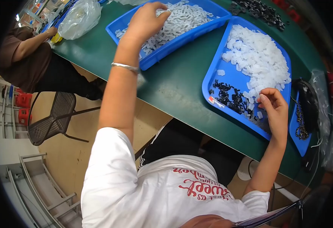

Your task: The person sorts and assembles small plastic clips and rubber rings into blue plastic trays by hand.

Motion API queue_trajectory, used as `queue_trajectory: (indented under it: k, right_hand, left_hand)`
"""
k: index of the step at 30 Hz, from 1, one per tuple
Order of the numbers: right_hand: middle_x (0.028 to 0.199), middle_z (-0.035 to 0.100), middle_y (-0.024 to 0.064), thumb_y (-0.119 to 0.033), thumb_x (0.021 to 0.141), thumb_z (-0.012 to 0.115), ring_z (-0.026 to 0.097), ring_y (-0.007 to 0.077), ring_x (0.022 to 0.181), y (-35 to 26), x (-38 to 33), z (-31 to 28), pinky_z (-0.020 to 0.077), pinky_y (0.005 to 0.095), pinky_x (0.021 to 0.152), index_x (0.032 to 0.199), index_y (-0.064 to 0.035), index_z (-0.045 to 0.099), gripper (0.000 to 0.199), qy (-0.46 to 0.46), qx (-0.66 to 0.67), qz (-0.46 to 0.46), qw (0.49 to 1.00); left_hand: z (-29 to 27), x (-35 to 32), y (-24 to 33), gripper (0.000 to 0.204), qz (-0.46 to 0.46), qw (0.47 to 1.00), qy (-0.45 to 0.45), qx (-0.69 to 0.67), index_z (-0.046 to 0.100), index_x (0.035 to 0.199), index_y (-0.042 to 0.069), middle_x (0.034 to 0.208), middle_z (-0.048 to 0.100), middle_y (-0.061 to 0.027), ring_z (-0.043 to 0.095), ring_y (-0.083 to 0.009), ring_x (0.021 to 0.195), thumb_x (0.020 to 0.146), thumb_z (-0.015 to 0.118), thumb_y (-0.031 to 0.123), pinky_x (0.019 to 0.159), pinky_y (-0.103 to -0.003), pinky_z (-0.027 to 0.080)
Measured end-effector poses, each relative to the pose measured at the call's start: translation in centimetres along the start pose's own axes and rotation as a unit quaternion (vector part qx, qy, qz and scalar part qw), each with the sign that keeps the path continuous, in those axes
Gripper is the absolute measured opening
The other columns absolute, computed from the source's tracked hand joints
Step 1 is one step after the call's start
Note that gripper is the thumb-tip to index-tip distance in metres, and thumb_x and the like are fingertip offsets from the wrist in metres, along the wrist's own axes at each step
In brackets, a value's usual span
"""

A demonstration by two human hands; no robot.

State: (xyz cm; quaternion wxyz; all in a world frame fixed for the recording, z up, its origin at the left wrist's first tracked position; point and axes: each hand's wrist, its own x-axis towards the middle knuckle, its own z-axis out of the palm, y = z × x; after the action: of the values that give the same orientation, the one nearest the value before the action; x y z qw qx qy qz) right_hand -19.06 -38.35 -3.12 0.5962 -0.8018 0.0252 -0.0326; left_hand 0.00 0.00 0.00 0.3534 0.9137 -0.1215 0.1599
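Note:
My left hand (147,21) is over the left blue bin (147,64), which holds a heap of small pale grey-white plastic parts (183,19). Its thumb and forefinger are apart with nothing seen between them; the other fingers are partly hidden. At the near right side of a blue tray (208,78), my right hand (275,110) has its thumb and fingertips drawn together in a pinch. What they hold, if anything, blends with the white pieces behind. Translucent white plastic pieces (255,53) fill the tray's far side, and small black parts (231,97) lie at its near side.
More black parts (259,13) are piled on the green table (166,89) at the far right. A small blue tray (299,140) with dark parts stands beside my right forearm. At the left are a clear plastic bag (81,19), a seated co-worker (26,57) and a chair (58,114).

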Motion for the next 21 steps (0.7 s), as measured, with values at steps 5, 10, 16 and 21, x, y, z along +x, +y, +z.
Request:
queue_trajectory:
  k: [5,10,16,21]
  right_hand:
    - [0.091,0.065,0.0008,-0.006,0.092,0.065,0.059,0.0075,0.081,-0.6,-0.3,1.0,0.0475,0.0221,0.073,0.102,-0.0005,0.065,0.011,0.0,-0.032,0.012,0.999]
    - [0.089,0.063,-0.0005,-0.005,0.092,0.066,0.056,0.0061,0.079,-0.5,-0.6,1.0,0.0453,0.0212,0.072,0.1,-0.0009,0.064,0.01,-0.023,-0.061,0.002,0.998]
    - [0.086,0.061,-0.001,-0.005,0.092,0.065,0.054,0.0054,0.077,-0.5,-0.7,1.1,0.0441,0.0209,0.071,0.099,-0.0006,0.063,0.009,-0.033,-0.111,-0.021,0.993]
    - [0.086,0.061,-0.0004,-0.004,0.091,0.065,0.053,0.0061,0.077,-0.5,-0.7,1.3,0.0445,0.0215,0.071,0.098,0.0,0.063,0.008,-0.02,-0.131,-0.032,0.991]
  left_hand:
    - [-1.9,-6.1,-2.8,0.029,0.086,0.991,0.011,0.1,0.07,0.104,0.0,0.105,0.069,-0.0208,0.064,-0.036,0.101,0.093,0.064,0.026,0.089,-0.038,0.049]
    - [1.2,-12.2,-1.1,0.017,0.168,0.967,0.161,0.105,0.067,0.087,0.003,0.09,0.069,-0.0095,0.062,-0.0296,0.087,0.089,0.068,0.02,0.088,-0.04,0.044]
    - [4.4,-15.2,4.0,0.018,0.153,0.962,0.181,0.137,0.065,0.088,0.003,0.091,0.067,-0.0089,0.059,-0.0287,0.088,0.086,0.071,0.02,0.089,-0.041,0.041]
    - [4.3,-16.3,5.6,0.024,0.157,0.967,0.164,0.114,0.067,0.096,0.002,0.097,0.068,-0.0095,0.061,-0.0286,0.096,0.086,0.071,0.023,0.095,-0.043,0.04]
